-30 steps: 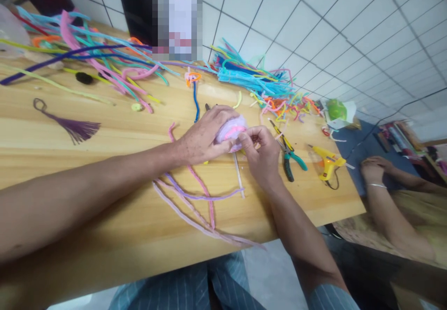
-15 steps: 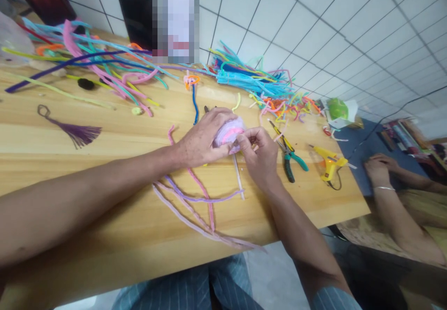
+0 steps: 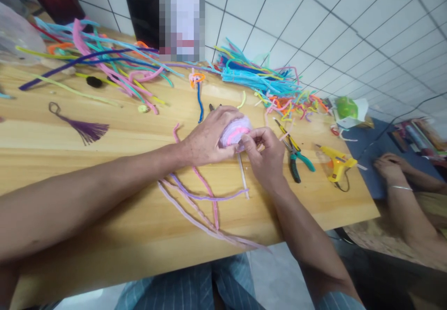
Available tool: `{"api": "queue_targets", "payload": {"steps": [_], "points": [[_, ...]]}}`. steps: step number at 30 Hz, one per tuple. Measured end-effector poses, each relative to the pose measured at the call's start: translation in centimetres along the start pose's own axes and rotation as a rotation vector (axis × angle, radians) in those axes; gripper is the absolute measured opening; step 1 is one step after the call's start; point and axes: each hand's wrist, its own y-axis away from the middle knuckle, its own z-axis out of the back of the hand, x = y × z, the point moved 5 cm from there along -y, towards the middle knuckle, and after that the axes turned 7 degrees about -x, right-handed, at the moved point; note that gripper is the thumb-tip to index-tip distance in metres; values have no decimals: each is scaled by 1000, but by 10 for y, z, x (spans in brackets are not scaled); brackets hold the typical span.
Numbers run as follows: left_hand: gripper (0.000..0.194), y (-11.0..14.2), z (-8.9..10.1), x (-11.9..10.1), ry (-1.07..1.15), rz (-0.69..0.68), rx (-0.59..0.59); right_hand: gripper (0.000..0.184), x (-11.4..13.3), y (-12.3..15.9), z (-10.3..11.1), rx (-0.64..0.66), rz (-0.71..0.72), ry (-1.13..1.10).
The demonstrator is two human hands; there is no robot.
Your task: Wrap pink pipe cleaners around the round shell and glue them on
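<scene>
My left hand (image 3: 208, 138) cups a fuzzy pink and lilac coil (image 3: 235, 131) made of pipe cleaners, low over the wooden table (image 3: 104, 161). My right hand (image 3: 266, 154) pinches the coil's near edge with thumb and fingers. A thin pale stick (image 3: 243, 177) runs from under the coil toward me. Loose lilac and pink pipe cleaners (image 3: 199, 198) trail across the table below my hands.
Green-handled pliers (image 3: 295, 154) and a yellow glue gun (image 3: 337, 163) lie right of my hands. Heaps of coloured pipe cleaners (image 3: 258, 79) line the far edge, a purple tassel (image 3: 85, 128) lies left. Another person's hand (image 3: 389, 165) rests at the far right.
The view has drifted slightly. My hands stay on the coil, with the right fingers working along its edge.
</scene>
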Motion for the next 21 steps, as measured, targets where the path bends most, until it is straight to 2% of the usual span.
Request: {"api": "queue_targets", "payload": {"steps": [21], "points": [[65, 1, 0, 0, 3, 5, 27, 16, 1, 0, 1, 10, 18, 35]]}}
